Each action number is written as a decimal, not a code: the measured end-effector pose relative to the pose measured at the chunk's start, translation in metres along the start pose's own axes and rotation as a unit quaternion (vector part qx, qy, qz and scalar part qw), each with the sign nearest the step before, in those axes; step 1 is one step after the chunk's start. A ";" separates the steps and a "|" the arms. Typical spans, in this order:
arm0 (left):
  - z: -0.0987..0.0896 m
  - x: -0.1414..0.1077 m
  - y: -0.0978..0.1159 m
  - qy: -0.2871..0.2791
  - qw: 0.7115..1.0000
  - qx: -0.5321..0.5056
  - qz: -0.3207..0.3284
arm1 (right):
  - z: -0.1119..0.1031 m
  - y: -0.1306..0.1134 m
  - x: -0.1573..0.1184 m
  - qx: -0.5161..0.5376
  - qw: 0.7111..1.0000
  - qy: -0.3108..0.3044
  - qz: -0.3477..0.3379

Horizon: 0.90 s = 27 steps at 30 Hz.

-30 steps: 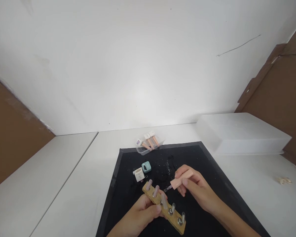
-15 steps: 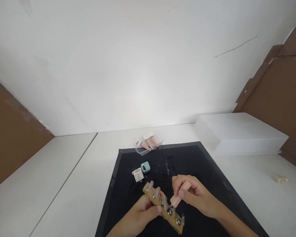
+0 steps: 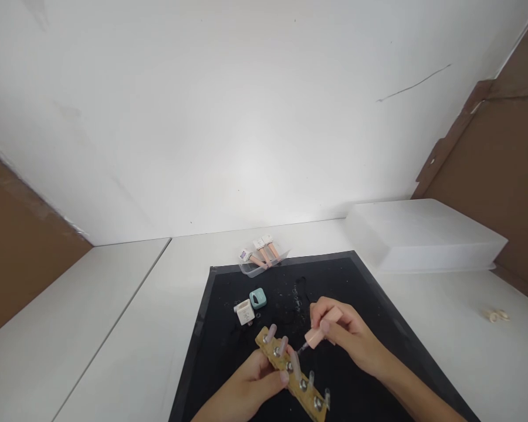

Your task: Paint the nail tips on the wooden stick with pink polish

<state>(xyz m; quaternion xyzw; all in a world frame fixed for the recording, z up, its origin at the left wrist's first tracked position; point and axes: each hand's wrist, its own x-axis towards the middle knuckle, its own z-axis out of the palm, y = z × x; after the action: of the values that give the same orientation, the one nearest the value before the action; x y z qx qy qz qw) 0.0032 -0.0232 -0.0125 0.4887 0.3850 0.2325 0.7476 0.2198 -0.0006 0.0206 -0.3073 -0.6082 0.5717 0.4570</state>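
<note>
Pink brush (image 3: 315,336) higher beside tan strip (image 3: 295,385)

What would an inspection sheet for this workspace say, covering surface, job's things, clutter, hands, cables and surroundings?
Surface: black mat on a white table; marks on the mat.
Job's things: tan strip bearing five slim translucent tips; pink-handled brush close to the middle tip, contact unclear.
Clutter: white bottle and teal container side by side; clear tray with three pink-handled items.
Hands: left hand holds the strip; right hand holds the brush.
Cables: nothing seen.
Surroundings: white wall, brown side panels, translucent box at right.
</note>
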 end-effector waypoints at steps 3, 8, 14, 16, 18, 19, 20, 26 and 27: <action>0.001 0.000 0.004 -0.002 1.000 0.020 -0.002 | -0.001 -0.001 -0.002 0.000 1.000 -0.027 0.005; 0.003 0.000 0.008 -0.013 0.999 0.037 -0.002 | 0.002 -0.004 -0.003 -0.066 0.996 -0.054 0.007; 0.005 0.000 0.008 -0.022 0.999 0.047 0.015 | 0.004 -0.006 0.002 -0.109 0.994 0.014 0.025; 0.005 0.000 0.010 -0.026 0.998 0.059 0.027 | 0.003 -0.005 0.003 -0.089 0.995 0.022 0.024; 0.006 -0.001 0.012 -0.026 0.998 0.057 0.027 | 0.002 -0.004 0.002 -0.059 0.998 0.008 0.021; 0.007 -0.001 0.013 -0.024 0.998 0.054 0.024 | 0.002 -0.004 0.001 -0.047 0.999 -0.005 0.020; 0.007 -0.001 0.013 -0.022 0.998 0.054 0.020 | 0.002 -0.004 0.001 -0.039 0.999 -0.018 0.019; 0.008 -0.001 0.012 -0.018 0.998 0.059 0.011 | 0.003 -0.003 0.000 -0.073 0.996 -0.043 0.030; 0.008 0.000 0.011 -0.018 0.998 0.057 0.012 | 0.002 -0.003 0.000 -0.083 0.995 -0.035 0.034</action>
<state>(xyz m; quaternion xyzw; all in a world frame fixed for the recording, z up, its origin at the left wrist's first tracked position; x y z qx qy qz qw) 0.0094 -0.0230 -0.0002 0.5388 0.3782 0.2101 0.7228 0.2179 -0.0017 0.0237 -0.3445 -0.6587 0.5446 0.3885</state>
